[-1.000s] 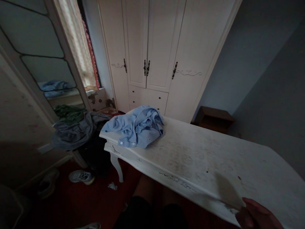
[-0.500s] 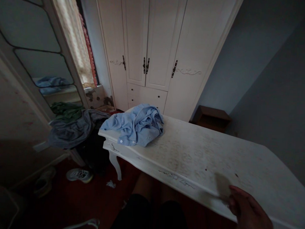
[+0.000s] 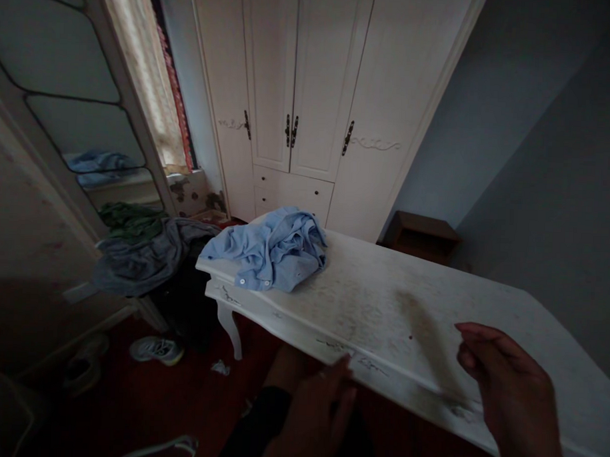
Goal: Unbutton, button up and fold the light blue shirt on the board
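Note:
A crumpled light blue shirt (image 3: 271, 251) lies on the far left end of a long white table (image 3: 432, 306) with a stained top. My right hand (image 3: 509, 389) hovers over the near right part of the tabletop, fingers loosely curled, nothing in it. My left hand (image 3: 311, 415) is raised below the table's front edge, fingers together and extended, holding nothing. Both hands are far from the shirt.
A white wardrobe (image 3: 314, 102) stands behind the table, a brown nightstand (image 3: 422, 236) to its right. Grey and green clothes (image 3: 139, 249) are heaped at the left by a mirror. A sneaker (image 3: 155, 350) and paper scraps lie on the red floor.
My right hand has risen and moved forward over the tabletop. My left hand has come into view below the table edge. The shirt has not moved.

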A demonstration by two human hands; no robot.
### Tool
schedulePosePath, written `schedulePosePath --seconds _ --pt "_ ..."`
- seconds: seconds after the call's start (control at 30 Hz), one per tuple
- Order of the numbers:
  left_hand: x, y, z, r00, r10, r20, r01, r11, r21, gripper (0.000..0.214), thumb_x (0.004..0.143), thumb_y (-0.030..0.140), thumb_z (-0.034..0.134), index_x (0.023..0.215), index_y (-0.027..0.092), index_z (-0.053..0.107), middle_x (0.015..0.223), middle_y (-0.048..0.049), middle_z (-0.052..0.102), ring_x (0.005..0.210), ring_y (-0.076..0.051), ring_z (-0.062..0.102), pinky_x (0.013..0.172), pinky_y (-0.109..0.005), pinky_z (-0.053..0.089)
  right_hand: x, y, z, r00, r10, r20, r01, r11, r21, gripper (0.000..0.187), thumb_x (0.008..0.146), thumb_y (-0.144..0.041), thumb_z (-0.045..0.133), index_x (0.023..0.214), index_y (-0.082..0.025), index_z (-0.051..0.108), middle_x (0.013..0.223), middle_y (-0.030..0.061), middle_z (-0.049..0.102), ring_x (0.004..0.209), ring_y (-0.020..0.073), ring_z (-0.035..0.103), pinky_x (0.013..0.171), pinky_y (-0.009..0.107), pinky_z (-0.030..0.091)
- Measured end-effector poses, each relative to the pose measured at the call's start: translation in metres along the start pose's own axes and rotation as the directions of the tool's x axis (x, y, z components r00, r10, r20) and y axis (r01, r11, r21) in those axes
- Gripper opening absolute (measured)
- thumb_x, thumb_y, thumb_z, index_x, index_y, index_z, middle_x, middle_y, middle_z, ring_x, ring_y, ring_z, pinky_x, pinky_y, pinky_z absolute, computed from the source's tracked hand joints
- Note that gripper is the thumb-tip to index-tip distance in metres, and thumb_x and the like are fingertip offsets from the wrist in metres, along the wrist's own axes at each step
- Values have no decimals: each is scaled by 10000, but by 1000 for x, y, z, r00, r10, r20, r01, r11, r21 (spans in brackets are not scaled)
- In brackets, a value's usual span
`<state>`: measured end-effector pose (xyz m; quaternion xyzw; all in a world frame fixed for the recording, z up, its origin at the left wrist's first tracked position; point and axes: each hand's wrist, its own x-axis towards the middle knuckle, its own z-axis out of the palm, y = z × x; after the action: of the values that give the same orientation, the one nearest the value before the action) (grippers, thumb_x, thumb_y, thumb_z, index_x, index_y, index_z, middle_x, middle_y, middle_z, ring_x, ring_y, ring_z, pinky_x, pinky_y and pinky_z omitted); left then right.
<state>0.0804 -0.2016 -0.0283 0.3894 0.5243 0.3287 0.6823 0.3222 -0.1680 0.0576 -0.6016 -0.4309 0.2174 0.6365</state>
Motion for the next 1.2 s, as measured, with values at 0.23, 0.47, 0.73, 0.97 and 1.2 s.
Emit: schedulePosePath --seconds 0.23,0.47,0.73,0.97,1.2 --pt "47 88 -109 316 871 -375 -426 484 765 436 892 344 517 1278 143 496 1271 -176 578 1197 -289 538 1011 -490 442 65 4 91 830 -71 553 151 983 -100 451 727 -430 639 1091 -185 538 807 18 640 589 135 582 545 269 487" --pt "85 153 -153 272 915 -297 -376 385 843 405 909 339 480 1265 146 501 1170 -129 628 1064 -233 603 956 -417 476 127 4 200 656 -163 736 487 837 -249 660 760 -302 659 1351 -171 398 1294 179 513 863 197 663 794 372 538" --pt "107 183 -164 515 827 -225 -84 310 947 443 859 397 568 1201 115 581 1035 -139 680 939 -258 643 834 -358 488 169 -6 284 544 -129 829 667 667 -333 781 763 -277 697 1430 -72 346 1428 252 426 1195 279 547 955 376 465" --pt "97 191 -166 564 804 -188 -23 243 970 258 893 272 466 1048 184 652 942 -81 715 861 -237 664 756 -323 471 169 -7 292 615 -57 786 692 517 -504 245 912 -288 471 985 -182 678 1056 109 711 982 232 646 818 290 448" --pt "60 225 -148 236 949 -209 -9 217 976 310 945 292 383 1099 182 628 1044 -98 688 946 -248 646 792 -334 469 185 -37 239 720 -419 554 682 574 -453 319 935 -249 350 1070 -156 625 1054 123 687 961 235 616 862 324 437"
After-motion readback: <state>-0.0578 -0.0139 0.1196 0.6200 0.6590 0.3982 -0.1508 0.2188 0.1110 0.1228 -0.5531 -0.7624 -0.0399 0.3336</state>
